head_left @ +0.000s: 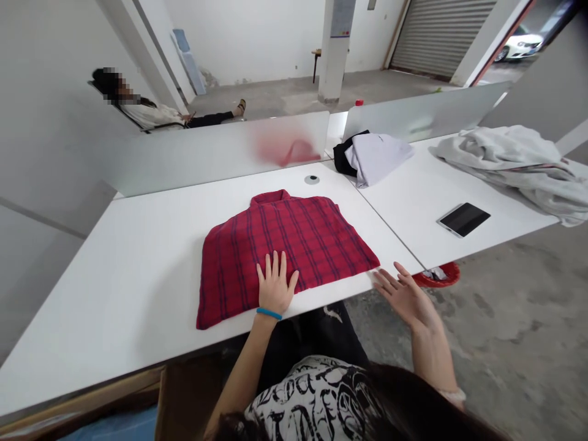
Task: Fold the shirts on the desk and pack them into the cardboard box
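A red plaid shirt [294, 236] with dark blue stripes lies folded on the white table [138, 269], its collar toward the far side. My left hand [275, 285] rests flat on the shirt's near edge, fingers spread, with a blue band on the wrist. Just off the shirt's lower right corner, at the table's front edge, I see my right hand [407, 297]. Its palm is turned partly up, the fingers are apart, and nothing is in it.
Folded lavender and black clothes [376, 156], a tablet [463, 219] and a pale cloth heap [514, 159] lie to the right. A frosted divider [206, 150] borders the table's back. Below stand a red bin [441, 278] and a cardboard box [158, 398]. A person [151, 113] sits beyond.
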